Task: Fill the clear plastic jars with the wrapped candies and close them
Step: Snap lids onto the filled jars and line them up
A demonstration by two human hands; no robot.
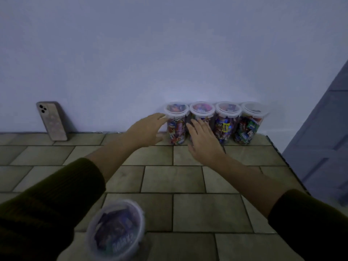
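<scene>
Several clear plastic jars full of wrapped candies stand in a row against the wall, each with a lid on. My left hand point(148, 129) reaches to the leftmost jar point(176, 125), fingertips touching its lid rim, fingers spread. My right hand point(204, 142) lies with fingers apart in front of the second jar point(201, 112), partly hiding it. Two more lidded jars point(226, 123) point(248, 127) stand to the right. Another lidded jar with candies point(116, 230) stands close to me at the bottom, blurred.
A phone point(51, 121) leans against the wall at the far left. The tiled surface point(188, 181) ends at a dark edge on the right, beyond which a blue-grey door point(323, 140) shows.
</scene>
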